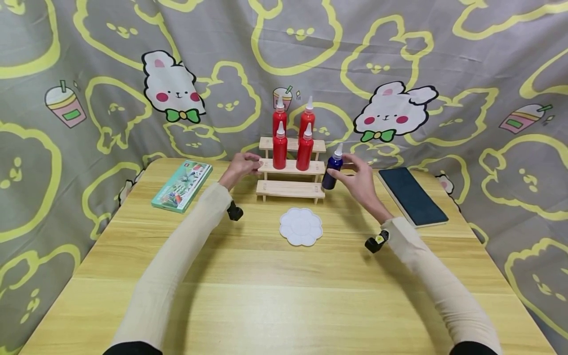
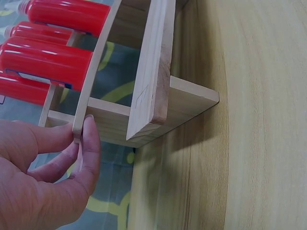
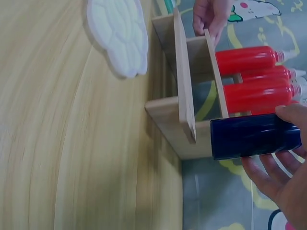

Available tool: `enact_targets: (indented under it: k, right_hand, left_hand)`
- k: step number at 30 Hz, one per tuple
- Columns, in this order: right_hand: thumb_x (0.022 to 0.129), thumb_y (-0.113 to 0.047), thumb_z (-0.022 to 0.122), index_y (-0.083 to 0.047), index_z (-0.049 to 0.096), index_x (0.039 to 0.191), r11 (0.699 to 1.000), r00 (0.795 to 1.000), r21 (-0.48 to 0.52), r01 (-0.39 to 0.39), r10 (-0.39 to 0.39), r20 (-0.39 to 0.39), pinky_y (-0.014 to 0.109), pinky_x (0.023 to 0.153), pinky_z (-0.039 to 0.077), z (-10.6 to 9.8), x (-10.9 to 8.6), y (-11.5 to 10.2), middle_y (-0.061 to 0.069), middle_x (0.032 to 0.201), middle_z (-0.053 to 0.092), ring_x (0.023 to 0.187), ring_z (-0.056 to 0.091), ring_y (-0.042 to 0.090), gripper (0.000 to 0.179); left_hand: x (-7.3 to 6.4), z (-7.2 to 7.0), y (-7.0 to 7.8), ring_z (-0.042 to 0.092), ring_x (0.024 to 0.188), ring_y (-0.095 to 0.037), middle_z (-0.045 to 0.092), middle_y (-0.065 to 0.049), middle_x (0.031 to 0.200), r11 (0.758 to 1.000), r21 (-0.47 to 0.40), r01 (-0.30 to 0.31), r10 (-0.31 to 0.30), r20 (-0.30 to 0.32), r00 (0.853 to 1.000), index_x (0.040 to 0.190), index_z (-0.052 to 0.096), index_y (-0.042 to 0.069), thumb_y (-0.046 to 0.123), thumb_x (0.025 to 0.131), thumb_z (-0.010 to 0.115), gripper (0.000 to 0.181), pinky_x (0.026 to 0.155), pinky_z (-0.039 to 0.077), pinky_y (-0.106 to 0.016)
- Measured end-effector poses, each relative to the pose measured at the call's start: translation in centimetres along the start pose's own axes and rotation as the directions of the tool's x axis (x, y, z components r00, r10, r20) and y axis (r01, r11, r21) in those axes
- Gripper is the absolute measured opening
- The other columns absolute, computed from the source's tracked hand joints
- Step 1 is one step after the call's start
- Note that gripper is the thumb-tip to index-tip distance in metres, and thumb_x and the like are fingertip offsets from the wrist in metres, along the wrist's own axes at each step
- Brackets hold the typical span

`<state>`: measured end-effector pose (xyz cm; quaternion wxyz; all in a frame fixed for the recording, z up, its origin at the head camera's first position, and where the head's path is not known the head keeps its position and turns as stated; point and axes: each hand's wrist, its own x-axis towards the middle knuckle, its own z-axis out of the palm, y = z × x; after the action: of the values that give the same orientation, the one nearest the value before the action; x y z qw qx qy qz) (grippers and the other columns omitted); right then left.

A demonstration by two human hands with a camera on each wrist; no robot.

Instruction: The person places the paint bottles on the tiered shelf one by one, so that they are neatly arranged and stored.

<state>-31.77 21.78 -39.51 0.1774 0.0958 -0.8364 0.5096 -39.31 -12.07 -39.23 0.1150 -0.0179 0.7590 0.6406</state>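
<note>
A three-step wooden rack stands toward the back of the table. Two red squeeze bottles with white nozzles are on its middle step, and two more red bottles are on the top step. My left hand pinches the left end of the middle step between thumb and fingers, plainly seen in the left wrist view. At the rack's right side my right hand grips a dark blue squeeze bottle, upright with a white nozzle. The lowest step bears no bottle.
In front of the rack lies a white flower-shaped palette. A green illustrated box is at the left, and a dark-covered book at the right. Behind the table hangs a patterned grey curtain.
</note>
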Motion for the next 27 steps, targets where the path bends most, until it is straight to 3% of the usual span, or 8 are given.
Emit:
enact_targets:
  k: [14,21,27]
  right_hand:
    - [0.09,-0.021,0.085,-0.004,0.065,0.135,0.999,0.998,0.046,0.008,-0.011,0.058,0.033,0.086,0.067,2.9,0.2,-1.3,0.018,0.129,0.068,0.115,0.066,0.033,0.052]
    - [0.09,-0.02,0.086,-0.004,0.065,0.135,0.998,0.997,0.069,-0.009,0.004,0.074,0.031,0.085,0.064,4.3,0.3,-1.6,0.017,0.128,0.068,0.113,0.066,0.031,0.052]
    - [0.09,-0.015,0.086,-0.001,0.064,0.135,0.991,0.995,0.135,-0.016,0.003,0.095,0.048,0.099,0.062,5.4,0.3,-1.8,0.021,0.128,0.067,0.116,0.065,0.037,0.052]
  left_hand:
    - [-0.1,0.0,0.0,0.066,0.08,-0.017,0.061,-0.023,0.129,1.0,-0.002,-0.005,0.005,0.002,1.0,0.14,0.056,-0.011,0.0,0.103,0.062,0.039,0.107,0.06,-0.042]
    - [0.1,0.0,-0.1,0.064,0.078,-0.015,0.061,-0.023,0.129,1.0,-0.004,-0.01,0.01,0.008,1.0,0.14,0.055,-0.011,0.001,0.103,0.062,0.04,0.107,0.06,-0.042]
    - [0.2,0.0,-0.2,0.063,0.078,-0.015,0.059,-0.027,0.136,1.0,-0.001,-0.016,0.016,0.011,1.0,0.14,0.054,-0.012,0.001,0.103,0.061,0.04,0.11,0.057,-0.045]
